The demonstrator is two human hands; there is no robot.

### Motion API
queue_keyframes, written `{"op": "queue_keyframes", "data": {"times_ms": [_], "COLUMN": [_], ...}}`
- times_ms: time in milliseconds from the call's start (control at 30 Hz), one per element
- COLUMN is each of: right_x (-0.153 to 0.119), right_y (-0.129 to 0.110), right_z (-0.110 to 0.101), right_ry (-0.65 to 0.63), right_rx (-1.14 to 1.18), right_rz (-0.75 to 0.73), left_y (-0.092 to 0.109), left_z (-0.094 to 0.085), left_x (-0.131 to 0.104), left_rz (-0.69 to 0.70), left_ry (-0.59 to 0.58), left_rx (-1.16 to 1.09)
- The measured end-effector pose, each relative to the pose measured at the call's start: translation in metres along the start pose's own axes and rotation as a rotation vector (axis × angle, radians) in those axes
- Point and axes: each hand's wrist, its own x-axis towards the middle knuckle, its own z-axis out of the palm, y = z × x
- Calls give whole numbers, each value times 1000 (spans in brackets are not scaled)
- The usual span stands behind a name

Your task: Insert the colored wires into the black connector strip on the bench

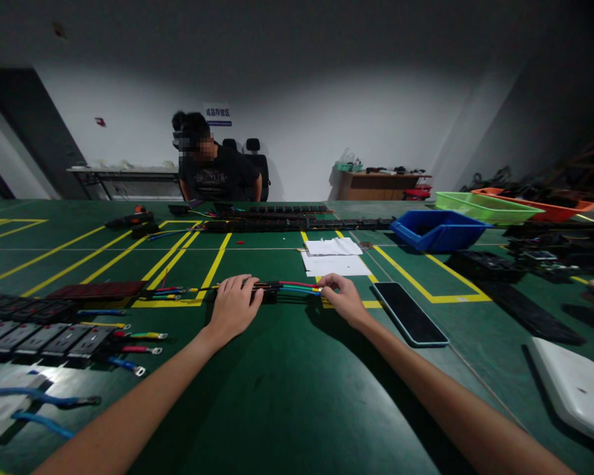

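Note:
A bundle of red, green and blue wires (297, 289) lies crosswise on the green table in front of me, with a dark sleeve round its left part. My left hand (235, 305) rests over that dark part, palm down, its fingers curled round the bundle. At the right end, my right hand (345, 300) pinches the wire tips between thumb and fingers; the lugs there are mostly hidden. More wire ends stick out to the left of my left hand, beside a dark red strip (96, 290).
Power strips (44, 340) with lugged wires lie at left. A phone (410, 314) and a white device (574, 389) are at right. Farther back are paper sheets (334, 265), a blue bin (438, 229), a green basket (488, 206) and a drill (129, 218). A person (220, 171) sits opposite.

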Motion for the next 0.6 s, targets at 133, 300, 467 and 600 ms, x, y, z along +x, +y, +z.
{"op": "queue_keyframes", "data": {"times_ms": [133, 300, 467, 600], "right_x": [0, 1, 2, 1], "right_y": [-1, 2, 6, 6], "right_z": [2, 3, 3, 4], "right_ry": [28, 30, -11, -25], "right_rx": [-11, -22, 7, 73], "right_rz": [28, 54, 83, 117], "left_y": [0, 2, 3, 3], "left_z": [-1, -3, -3, -3], "left_x": [0, 0, 0, -1], "left_rz": [-4, -6, -7, -14], "left_ry": [-8, -10, -6, -4], "left_rx": [-11, -9, 20, 2]}}
